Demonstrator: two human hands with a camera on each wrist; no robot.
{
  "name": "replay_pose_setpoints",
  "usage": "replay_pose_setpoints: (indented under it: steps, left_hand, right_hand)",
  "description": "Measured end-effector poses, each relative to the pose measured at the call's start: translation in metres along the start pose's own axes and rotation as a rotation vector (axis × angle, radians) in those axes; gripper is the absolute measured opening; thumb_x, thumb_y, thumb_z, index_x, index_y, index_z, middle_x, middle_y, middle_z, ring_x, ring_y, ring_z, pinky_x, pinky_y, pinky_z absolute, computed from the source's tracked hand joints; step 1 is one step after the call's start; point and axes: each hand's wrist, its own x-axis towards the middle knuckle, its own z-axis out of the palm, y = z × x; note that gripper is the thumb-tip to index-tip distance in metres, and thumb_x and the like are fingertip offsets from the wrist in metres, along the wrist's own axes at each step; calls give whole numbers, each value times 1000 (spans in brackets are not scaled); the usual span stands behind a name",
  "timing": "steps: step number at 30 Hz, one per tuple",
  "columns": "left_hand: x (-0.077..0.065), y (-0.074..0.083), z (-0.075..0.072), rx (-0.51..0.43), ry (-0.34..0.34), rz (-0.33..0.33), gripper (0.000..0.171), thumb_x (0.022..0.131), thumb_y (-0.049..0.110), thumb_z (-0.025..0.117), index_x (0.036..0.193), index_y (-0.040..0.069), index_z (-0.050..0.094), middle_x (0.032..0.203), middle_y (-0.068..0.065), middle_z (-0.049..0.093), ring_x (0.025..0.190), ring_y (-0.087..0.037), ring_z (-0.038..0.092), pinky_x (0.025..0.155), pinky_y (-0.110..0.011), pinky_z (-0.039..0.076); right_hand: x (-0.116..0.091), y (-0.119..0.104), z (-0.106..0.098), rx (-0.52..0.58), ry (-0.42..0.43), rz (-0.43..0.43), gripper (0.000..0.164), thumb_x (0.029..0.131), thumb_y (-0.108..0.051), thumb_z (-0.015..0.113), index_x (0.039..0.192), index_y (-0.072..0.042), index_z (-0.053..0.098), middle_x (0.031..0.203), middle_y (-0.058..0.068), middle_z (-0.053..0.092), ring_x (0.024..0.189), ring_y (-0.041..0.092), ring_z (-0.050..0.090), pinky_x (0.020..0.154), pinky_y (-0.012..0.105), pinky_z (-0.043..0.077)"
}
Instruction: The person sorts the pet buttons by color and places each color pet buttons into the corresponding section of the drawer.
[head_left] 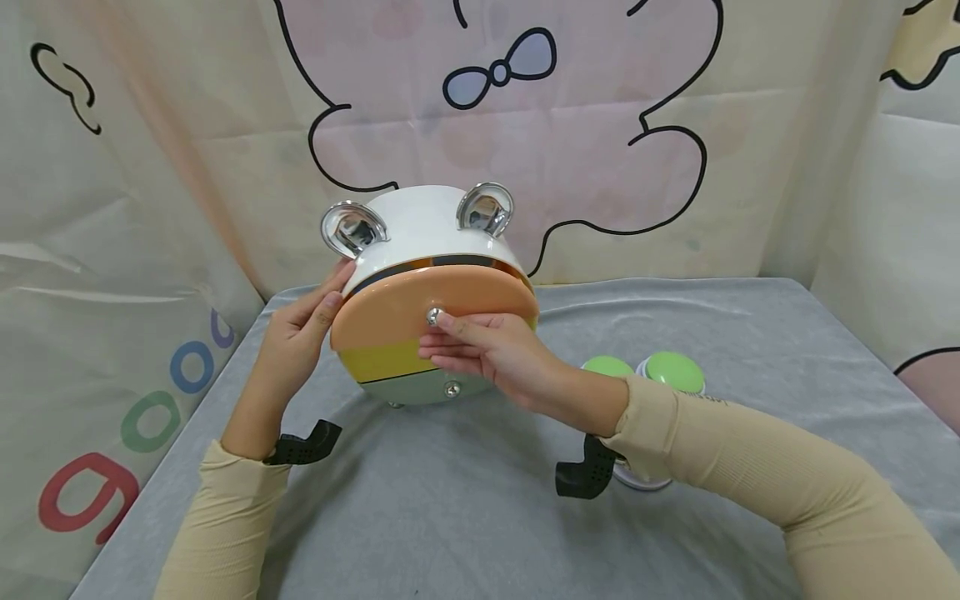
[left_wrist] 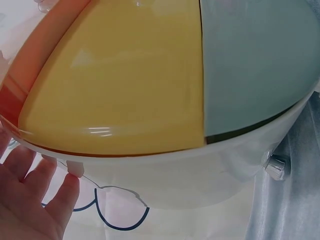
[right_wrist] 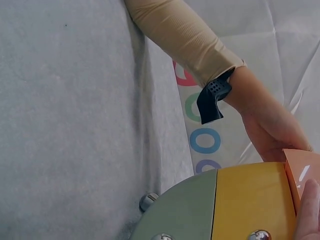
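A rounded white storage box [head_left: 423, 215] with two shiny silver ears stands on the table. Its front has an orange panel [head_left: 390, 292] above a yellow drawer [head_left: 382, 360] and a grey-green drawer [head_left: 408, 389]. The orange panel tilts outward, with a dark gap along its top. My right hand [head_left: 502, 354] pinches the silver knob [head_left: 433, 317] on that panel between thumb and fingers. At the box's left side, my left hand [head_left: 296, 337] rests its fairly straight fingers against the white wall; its fingertips [left_wrist: 75, 167] touch near the rim in the left wrist view.
Round green-topped items [head_left: 675, 372] stand right of the box, partly hidden behind my right forearm. Grey cloth [head_left: 465, 500] covers the table. A printed curtain [head_left: 600, 167] hangs close behind the box and along both sides.
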Motion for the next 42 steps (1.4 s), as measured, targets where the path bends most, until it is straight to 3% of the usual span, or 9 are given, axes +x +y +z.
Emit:
replay_pose_setpoints:
  steps: [32, 42]
  left_hand:
    - [0, -1, 1, -27, 6, -18, 40, 107, 26, 45, 145, 17, 51, 153, 7, 47, 146, -2, 36, 111, -7, 33]
    - [0, -1, -1, -19, -2, -39, 41, 106, 27, 47, 146, 22, 50, 154, 7, 45, 147, -3, 35, 111, -7, 34]
  right_hand:
    - [12, -4, -3, -19, 8, -14, 37, 103, -14, 54, 128, 13, 58, 92, 5, 76, 88, 11, 75, 85, 27, 60]
    - [15, -4, -2, -49, 42, -33, 35, 102, -15, 57, 126, 10, 61, 94, 5, 76, 88, 11, 75, 86, 27, 60]
